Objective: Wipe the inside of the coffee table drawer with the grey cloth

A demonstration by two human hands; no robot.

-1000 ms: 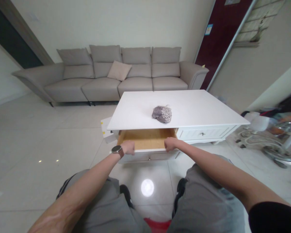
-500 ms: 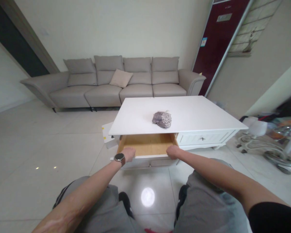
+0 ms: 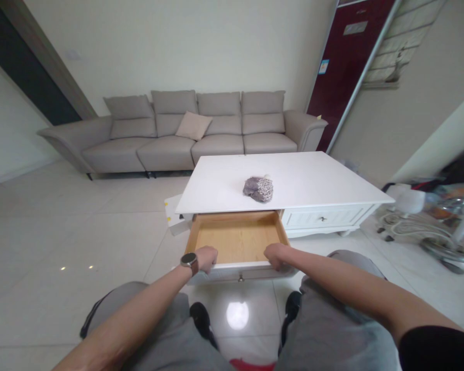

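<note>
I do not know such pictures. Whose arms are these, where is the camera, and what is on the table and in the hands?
No machine here: these are a person's own arms, seen from a camera worn on the head, looking forward and down. The left hand, with a watch on its wrist, and the right hand both grip the front of an open drawer. It belongs to a white table, on which lies a grey, partly patterned bundle; I cannot tell what it is.

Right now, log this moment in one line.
left hand: on drawer front edge; right hand: same edge; drawer: open; gray bundle: on tabletop
</note>
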